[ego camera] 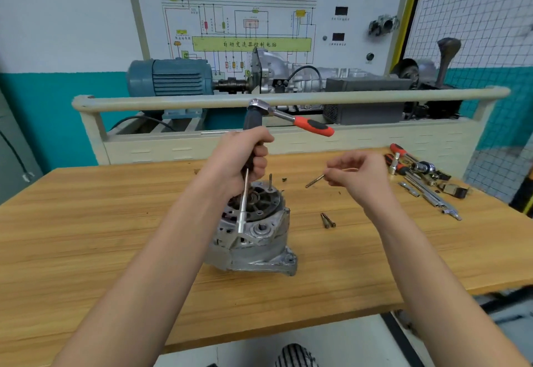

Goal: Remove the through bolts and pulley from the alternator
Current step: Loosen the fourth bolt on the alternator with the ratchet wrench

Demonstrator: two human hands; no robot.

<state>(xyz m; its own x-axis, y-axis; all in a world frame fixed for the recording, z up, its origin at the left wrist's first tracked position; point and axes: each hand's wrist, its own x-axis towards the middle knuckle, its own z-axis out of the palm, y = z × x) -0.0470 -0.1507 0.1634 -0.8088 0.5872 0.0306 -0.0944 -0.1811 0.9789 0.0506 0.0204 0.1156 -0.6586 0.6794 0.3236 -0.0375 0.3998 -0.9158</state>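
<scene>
mid bolt removal: grey cast-metal alternator sitting centre frame on the wooden bench. left hand fingers wrapped round the black-handled long-shaft driver, right hand fingers pinching a freed slim steel through bolt. next up probably: park it beside the two loose bolts, then tackle the upright one.

Both forearms bare right up to the frame edge, no sleeves, gloves, watch or rings on either hand.
</scene>
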